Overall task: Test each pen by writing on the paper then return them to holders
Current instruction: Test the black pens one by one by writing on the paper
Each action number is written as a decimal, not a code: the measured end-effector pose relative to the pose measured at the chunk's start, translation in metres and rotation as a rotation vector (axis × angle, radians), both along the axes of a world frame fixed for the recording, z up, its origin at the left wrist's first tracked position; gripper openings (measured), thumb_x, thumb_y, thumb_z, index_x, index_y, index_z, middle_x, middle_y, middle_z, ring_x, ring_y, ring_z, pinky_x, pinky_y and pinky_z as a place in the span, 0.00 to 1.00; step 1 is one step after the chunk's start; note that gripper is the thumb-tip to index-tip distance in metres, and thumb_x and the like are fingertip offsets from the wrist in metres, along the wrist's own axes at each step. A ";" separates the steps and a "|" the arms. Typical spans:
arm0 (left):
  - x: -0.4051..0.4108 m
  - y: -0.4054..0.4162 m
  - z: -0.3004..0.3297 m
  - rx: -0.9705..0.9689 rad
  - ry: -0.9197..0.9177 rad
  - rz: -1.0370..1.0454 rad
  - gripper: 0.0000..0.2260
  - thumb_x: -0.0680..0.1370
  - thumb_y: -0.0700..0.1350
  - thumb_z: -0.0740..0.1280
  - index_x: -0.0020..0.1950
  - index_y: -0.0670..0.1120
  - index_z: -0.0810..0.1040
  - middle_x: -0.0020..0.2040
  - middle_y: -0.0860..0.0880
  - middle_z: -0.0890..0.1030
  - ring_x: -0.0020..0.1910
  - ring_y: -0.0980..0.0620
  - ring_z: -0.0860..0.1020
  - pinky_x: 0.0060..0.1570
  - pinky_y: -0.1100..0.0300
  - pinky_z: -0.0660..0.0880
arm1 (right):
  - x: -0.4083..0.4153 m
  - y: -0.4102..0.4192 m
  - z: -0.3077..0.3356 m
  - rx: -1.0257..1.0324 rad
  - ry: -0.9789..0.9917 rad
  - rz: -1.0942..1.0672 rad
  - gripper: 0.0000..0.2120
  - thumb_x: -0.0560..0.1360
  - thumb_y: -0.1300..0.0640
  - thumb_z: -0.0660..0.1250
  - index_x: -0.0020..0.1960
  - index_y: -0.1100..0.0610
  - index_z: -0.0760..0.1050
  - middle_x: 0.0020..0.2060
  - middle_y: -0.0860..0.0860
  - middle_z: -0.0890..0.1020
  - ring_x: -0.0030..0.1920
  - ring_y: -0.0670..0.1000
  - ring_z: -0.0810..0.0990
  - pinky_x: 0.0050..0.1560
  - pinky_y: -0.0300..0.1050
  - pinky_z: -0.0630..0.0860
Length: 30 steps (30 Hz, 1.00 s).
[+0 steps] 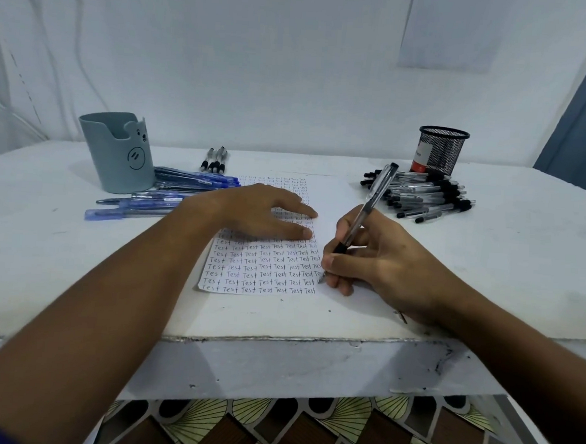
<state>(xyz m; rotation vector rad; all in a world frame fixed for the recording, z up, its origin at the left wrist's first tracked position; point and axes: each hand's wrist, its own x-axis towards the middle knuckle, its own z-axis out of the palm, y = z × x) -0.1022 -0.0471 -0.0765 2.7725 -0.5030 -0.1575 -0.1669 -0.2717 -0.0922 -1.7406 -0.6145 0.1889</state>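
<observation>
A sheet of paper filled with rows of the word "Test" lies in the middle of the white table. My left hand rests flat on it, fingers straight. My right hand grips a clear black-capped pen in a writing hold, its tip touching the paper's right part near the lower rows. Blue pens lie in a pile beside the grey bear-face holder at the left. Black pens are heaped in front of the black mesh holder at the right.
Three black-grip pens lie apart at the back centre. The white table ends in a chipped front edge close to me. A wall stands right behind the table, and patterned flooring shows below.
</observation>
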 end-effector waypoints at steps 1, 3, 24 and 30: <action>0.000 0.000 0.000 0.002 0.001 0.000 0.23 0.71 0.69 0.63 0.66 0.72 0.68 0.75 0.62 0.62 0.74 0.59 0.58 0.72 0.57 0.54 | 0.000 0.000 0.000 0.013 0.013 0.003 0.13 0.73 0.72 0.69 0.48 0.61 0.67 0.38 0.65 0.80 0.36 0.63 0.78 0.38 0.53 0.77; -0.001 0.000 0.001 -0.005 0.003 0.001 0.23 0.72 0.69 0.64 0.66 0.71 0.69 0.75 0.62 0.62 0.74 0.59 0.58 0.72 0.58 0.54 | 0.000 0.000 0.000 0.045 0.028 -0.005 0.13 0.73 0.72 0.69 0.48 0.61 0.67 0.39 0.67 0.80 0.35 0.63 0.78 0.38 0.52 0.76; -0.002 0.000 0.001 -0.002 0.010 0.003 0.23 0.72 0.68 0.63 0.67 0.70 0.68 0.75 0.62 0.62 0.74 0.59 0.58 0.69 0.59 0.54 | -0.001 0.000 0.002 -0.033 -0.010 -0.018 0.12 0.74 0.70 0.69 0.48 0.60 0.66 0.38 0.64 0.80 0.34 0.59 0.78 0.37 0.49 0.76; -0.002 -0.001 0.001 0.010 0.008 0.002 0.23 0.73 0.68 0.63 0.68 0.70 0.68 0.75 0.61 0.61 0.75 0.58 0.58 0.69 0.59 0.54 | -0.001 -0.002 0.000 0.046 0.022 -0.039 0.13 0.73 0.73 0.68 0.48 0.60 0.66 0.39 0.63 0.78 0.34 0.60 0.77 0.34 0.49 0.73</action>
